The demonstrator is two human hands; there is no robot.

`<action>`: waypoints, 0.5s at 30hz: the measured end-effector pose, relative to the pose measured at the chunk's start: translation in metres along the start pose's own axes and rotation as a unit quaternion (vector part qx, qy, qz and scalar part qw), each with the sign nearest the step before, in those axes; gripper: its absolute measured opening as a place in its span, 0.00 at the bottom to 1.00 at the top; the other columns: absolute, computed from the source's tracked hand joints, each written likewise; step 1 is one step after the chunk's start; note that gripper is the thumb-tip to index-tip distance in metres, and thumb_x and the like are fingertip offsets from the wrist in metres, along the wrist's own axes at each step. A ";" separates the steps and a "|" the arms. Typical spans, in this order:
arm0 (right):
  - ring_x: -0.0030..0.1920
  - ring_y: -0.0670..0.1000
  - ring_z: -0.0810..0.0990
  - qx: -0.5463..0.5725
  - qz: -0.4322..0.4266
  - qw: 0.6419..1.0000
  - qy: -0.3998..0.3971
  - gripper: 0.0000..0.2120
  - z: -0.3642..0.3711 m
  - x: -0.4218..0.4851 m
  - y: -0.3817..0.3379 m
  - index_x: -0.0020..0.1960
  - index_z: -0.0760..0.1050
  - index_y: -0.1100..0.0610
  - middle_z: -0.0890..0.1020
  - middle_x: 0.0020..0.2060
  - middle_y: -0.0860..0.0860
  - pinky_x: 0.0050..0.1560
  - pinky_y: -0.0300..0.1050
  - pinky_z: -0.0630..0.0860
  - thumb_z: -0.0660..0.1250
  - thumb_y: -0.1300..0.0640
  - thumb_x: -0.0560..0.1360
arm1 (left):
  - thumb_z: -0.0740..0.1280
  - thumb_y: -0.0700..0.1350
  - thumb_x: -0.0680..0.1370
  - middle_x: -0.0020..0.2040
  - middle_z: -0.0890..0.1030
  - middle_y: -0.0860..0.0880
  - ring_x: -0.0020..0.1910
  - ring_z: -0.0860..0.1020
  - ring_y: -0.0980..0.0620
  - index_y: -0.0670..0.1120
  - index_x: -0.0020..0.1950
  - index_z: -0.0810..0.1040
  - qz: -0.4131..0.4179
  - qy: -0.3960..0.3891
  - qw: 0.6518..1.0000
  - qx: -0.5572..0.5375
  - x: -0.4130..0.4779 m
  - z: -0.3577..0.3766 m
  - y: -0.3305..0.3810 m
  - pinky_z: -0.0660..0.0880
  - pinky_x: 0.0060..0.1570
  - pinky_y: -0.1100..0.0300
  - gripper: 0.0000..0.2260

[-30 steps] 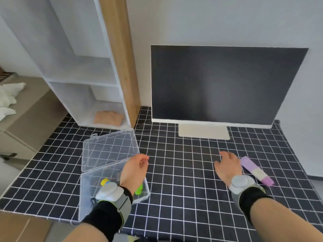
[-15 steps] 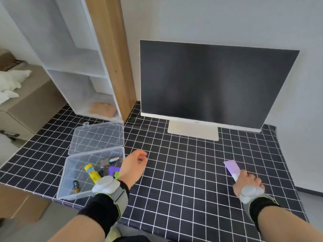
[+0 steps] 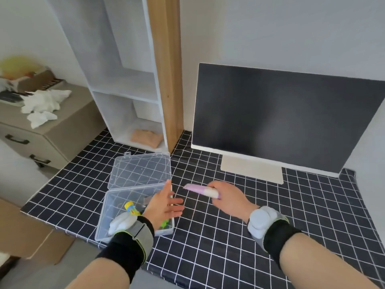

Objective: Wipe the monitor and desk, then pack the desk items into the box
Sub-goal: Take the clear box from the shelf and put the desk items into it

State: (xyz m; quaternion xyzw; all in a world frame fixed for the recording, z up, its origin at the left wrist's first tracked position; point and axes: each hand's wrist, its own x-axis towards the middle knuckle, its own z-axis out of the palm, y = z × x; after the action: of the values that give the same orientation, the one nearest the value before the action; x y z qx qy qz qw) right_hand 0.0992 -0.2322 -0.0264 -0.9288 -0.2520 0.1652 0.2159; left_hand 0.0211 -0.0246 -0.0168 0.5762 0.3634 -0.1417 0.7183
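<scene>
The right hand (image 3: 227, 200) grips a pink tube (image 3: 201, 189), its tip pointing at the left hand (image 3: 164, 203), which hovers open, fingers straight, over the near edge of the box (image 3: 108, 213). Several items lie in the box below that hand. Packing looks nearly finished: the tube seems to be the last loose item, and the lid (image 3: 141, 170) beyond the left hand is not yet closed. Whether the wiping is done cannot be told.
</scene>
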 end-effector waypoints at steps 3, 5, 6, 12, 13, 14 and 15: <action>0.49 0.49 0.77 -0.001 -0.083 0.996 -0.045 0.17 0.026 0.036 -0.062 0.60 0.75 0.51 0.79 0.51 0.48 0.50 0.44 0.74 0.70 0.58 0.71 | 0.61 0.43 0.81 0.52 0.80 0.35 0.44 0.81 0.39 0.34 0.64 0.71 -0.001 0.016 0.996 -0.091 0.009 -0.052 0.002 0.82 0.35 0.55 0.15; 0.51 0.50 0.76 0.020 -0.109 0.991 -0.074 0.19 0.041 0.047 -0.085 0.61 0.75 0.53 0.79 0.52 0.50 0.51 0.43 0.71 0.71 0.57 0.70 | 0.59 0.32 0.80 0.47 0.79 0.35 0.41 0.80 0.40 0.32 0.66 0.68 0.012 0.038 0.993 -0.114 0.014 -0.079 0.000 0.82 0.32 0.58 0.14; 0.52 0.51 0.76 0.031 -0.115 0.989 -0.087 0.19 0.050 0.053 -0.097 0.61 0.76 0.54 0.80 0.53 0.51 0.51 0.43 0.71 0.71 0.57 0.71 | 0.58 0.30 0.79 0.46 0.79 0.36 0.40 0.79 0.40 0.32 0.65 0.68 0.016 0.054 0.992 -0.109 0.015 -0.095 -0.001 0.81 0.30 0.59 0.14; 0.53 0.53 0.79 -0.004 -0.127 0.981 -0.150 0.19 0.100 0.072 -0.139 0.60 0.76 0.51 0.82 0.53 0.50 0.56 0.52 0.76 0.68 0.61 0.69 | 0.56 0.27 0.79 0.43 0.76 0.37 0.38 0.78 0.42 0.36 0.55 0.68 -0.024 0.081 0.996 -0.033 0.010 -0.152 -0.009 0.80 0.27 0.58 0.08; 0.53 0.54 0.80 -0.027 -0.123 0.980 -0.155 0.19 0.104 0.075 -0.141 0.59 0.76 0.50 0.82 0.52 0.50 0.55 0.52 0.77 0.68 0.60 0.69 | 0.56 0.28 0.79 0.42 0.77 0.37 0.38 0.78 0.42 0.36 0.51 0.69 -0.023 0.083 0.996 -0.011 0.011 -0.155 -0.011 0.80 0.28 0.57 0.06; 0.52 0.53 0.79 -0.050 -0.132 0.977 -0.158 0.19 0.109 0.079 -0.146 0.58 0.76 0.50 0.82 0.51 0.50 0.53 0.51 0.77 0.68 0.59 0.68 | 0.56 0.29 0.79 0.42 0.77 0.38 0.36 0.80 0.44 0.36 0.48 0.71 -0.025 0.089 0.995 0.019 0.014 -0.163 -0.013 0.81 0.29 0.57 0.06; 0.50 0.53 0.79 -0.066 -0.132 0.976 -0.160 0.17 0.108 0.080 -0.143 0.57 0.77 0.50 0.83 0.50 0.49 0.51 0.49 0.76 0.69 0.58 0.68 | 0.58 0.31 0.79 0.41 0.77 0.39 0.34 0.81 0.46 0.36 0.48 0.72 -0.022 0.097 0.995 0.027 0.016 -0.162 -0.012 0.81 0.32 0.57 0.05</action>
State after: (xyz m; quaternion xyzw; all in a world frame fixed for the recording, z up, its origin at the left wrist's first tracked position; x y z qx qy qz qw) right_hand 0.0628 -0.0437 -0.0653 -0.8614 -0.4136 0.2644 0.1305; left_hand -0.0333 0.1257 -0.0478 0.5982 0.4400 -0.1108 0.6605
